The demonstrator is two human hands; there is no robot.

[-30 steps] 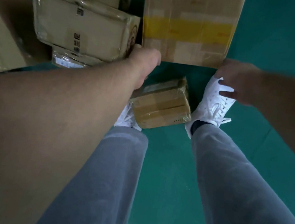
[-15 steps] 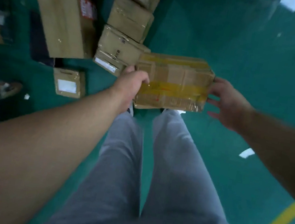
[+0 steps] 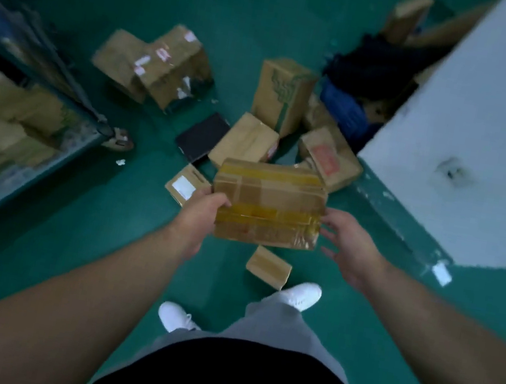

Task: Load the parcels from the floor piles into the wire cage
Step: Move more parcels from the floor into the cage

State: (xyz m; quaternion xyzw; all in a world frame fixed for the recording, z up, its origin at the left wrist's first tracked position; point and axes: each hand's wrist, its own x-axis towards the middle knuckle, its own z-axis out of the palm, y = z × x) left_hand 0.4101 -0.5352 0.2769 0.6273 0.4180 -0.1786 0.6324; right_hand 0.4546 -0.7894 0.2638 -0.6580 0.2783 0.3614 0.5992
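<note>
Parcel [image 3: 268, 204] (brown, yellow-taped) pinched by left fingers [image 3: 220, 202]; right fingers [image 3: 336, 221] spread beside it.

Nothing here is legible. A white label [image 3: 182, 187] sits on a small flat parcel [image 3: 197, 178], a red stamp [image 3: 326, 160] on a tilted carton [image 3: 315, 140], and green print [image 3: 281, 87], perhaps a logo, on an upright box [image 3: 297, 105]; all are blurred.

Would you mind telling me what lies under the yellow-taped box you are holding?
A small brown box on the green floor pokes out below the yellow-taped box; a white-labelled parcel shows at its left. Anything directly beneath is covered.
</note>
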